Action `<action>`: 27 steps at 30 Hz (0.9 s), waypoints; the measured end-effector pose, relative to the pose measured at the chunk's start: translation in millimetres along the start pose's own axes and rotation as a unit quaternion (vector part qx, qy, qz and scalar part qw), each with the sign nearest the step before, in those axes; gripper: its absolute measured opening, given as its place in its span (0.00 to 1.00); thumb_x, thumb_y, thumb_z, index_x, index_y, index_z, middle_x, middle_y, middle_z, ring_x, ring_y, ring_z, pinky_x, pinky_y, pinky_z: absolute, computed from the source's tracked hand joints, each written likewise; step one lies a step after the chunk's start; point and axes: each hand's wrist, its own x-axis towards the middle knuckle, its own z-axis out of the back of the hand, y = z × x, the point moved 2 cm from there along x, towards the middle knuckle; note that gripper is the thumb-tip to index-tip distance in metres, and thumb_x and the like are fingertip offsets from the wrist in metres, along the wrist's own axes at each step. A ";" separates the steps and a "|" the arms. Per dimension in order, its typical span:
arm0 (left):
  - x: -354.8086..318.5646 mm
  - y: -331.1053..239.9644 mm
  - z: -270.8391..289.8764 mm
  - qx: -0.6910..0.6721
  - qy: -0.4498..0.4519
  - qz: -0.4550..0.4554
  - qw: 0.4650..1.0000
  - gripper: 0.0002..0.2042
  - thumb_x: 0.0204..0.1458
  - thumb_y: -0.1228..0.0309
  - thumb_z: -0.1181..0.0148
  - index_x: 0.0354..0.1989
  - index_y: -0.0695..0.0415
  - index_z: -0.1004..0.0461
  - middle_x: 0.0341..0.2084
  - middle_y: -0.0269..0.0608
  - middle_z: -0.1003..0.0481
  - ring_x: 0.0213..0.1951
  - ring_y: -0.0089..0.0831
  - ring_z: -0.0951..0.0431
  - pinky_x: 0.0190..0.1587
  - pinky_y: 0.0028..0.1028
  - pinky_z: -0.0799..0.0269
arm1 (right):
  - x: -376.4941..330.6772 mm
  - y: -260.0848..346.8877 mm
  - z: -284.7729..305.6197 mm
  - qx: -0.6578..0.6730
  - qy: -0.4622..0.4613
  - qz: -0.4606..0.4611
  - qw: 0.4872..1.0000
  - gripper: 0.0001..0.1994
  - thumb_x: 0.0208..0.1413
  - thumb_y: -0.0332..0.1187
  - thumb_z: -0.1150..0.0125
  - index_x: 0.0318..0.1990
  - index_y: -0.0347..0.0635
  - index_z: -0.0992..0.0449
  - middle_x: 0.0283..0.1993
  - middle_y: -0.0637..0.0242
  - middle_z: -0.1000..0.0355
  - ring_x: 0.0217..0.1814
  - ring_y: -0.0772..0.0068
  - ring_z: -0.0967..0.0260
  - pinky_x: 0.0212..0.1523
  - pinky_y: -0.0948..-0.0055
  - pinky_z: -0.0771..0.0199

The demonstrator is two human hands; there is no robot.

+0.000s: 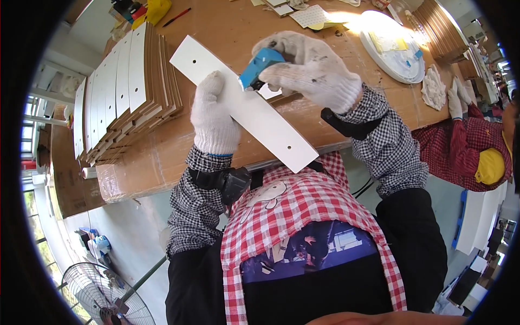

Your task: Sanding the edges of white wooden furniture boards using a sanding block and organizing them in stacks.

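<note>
a person's gloved left hand (214, 119) grips the near edge of a long white board (273, 122), held aslant over the front of a brown table (146, 170); the parts of the fingers under the board are out of sight. the gloved right hand (319, 67) pinches a small blue block (262, 64) above the board's far edge, its dark lower end partly covered by fingers; whether block and board touch is hard to tell. beneath that hand, a white piece (269, 91) shows too little to identify. at left stand stacked white boards (122, 81), each visible face marked by a dark hole. at upper right, glare washes out part of a round white tray (398, 69). the dark rim cuts off a co-worker (479, 143) at right, and a fan (108, 295) is cropped at lower left.
</note>
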 end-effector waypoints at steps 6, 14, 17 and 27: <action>7.5 -5.8 1.1 0.006 0.004 0.014 1.000 0.14 0.59 0.64 0.50 0.47 0.61 0.33 0.37 0.45 0.27 0.41 0.37 0.25 0.46 0.38 0.27 | -8.1 -4.3 8.6 -0.069 0.023 -0.029 0.997 0.20 0.51 0.33 0.31 0.50 0.37 0.27 0.41 0.67 0.27 0.41 0.78 0.31 0.46 0.78 0.29; 30.3 -18.0 0.1 -0.003 -0.107 -0.050 0.993 0.13 0.58 0.63 0.49 0.47 0.58 0.32 0.36 0.42 0.26 0.42 0.36 0.25 0.47 0.38 0.27 | -86.0 -6.0 47.0 -0.099 0.057 -0.096 0.989 0.17 0.47 0.31 0.30 0.45 0.38 0.25 0.41 0.66 0.27 0.43 0.76 0.31 0.48 0.74 0.29; 33.7 -18.3 -4.4 0.001 -0.104 -0.069 0.992 0.14 0.58 0.62 0.49 0.47 0.58 0.32 0.36 0.42 0.26 0.42 0.35 0.24 0.47 0.37 0.26 | -111.2 -20.0 49.7 0.003 -0.126 -0.035 0.991 0.16 0.50 0.33 0.35 0.44 0.36 0.28 0.38 0.64 0.26 0.38 0.76 0.29 0.42 0.76 0.28; 34.9 -9.4 -13.2 -0.037 -0.143 -0.048 0.988 0.15 0.58 0.62 0.48 0.48 0.57 0.34 0.39 0.41 0.27 0.44 0.35 0.25 0.47 0.38 0.27 | -105.4 -34.9 6.3 0.029 -0.254 0.111 0.960 0.19 0.46 0.16 0.35 0.46 0.39 0.31 0.46 0.63 0.28 0.46 0.76 0.30 0.49 0.75 0.28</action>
